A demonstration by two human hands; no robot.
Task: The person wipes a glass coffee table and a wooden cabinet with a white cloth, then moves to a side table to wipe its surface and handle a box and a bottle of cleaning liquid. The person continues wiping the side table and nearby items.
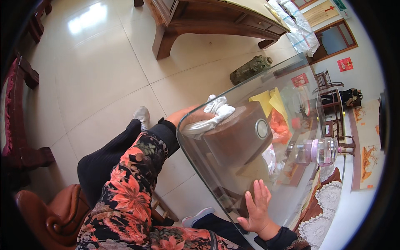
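My left hand (pixel 200 116) grips a bunched white cloth (pixel 218 107) at the rounded edge of a clear glass tabletop (pixel 231 178). The glass edge line crosses the hand, and part of the cloth sticks out past it. My right hand (pixel 258 207) lies on the glass nearer the bottom of the picture, palm down, fingers spread, holding nothing. Between the hands a brown table support (pixel 237 137) with a round silver disc (pixel 261 128) shows through the glass. A clear jar (pixel 326 151) with a pink band stands on the glass.
Yellow paper (pixel 265 100) and an orange plastic bag (pixel 279 125) show through the glass. A dark green perforated cylinder (pixel 250 69) lies on the tiled floor, near a wooden desk (pixel 215 22). A brown leather chair (pixel 62 212) is at lower left; lace covers (pixel 328 197) lie at right.
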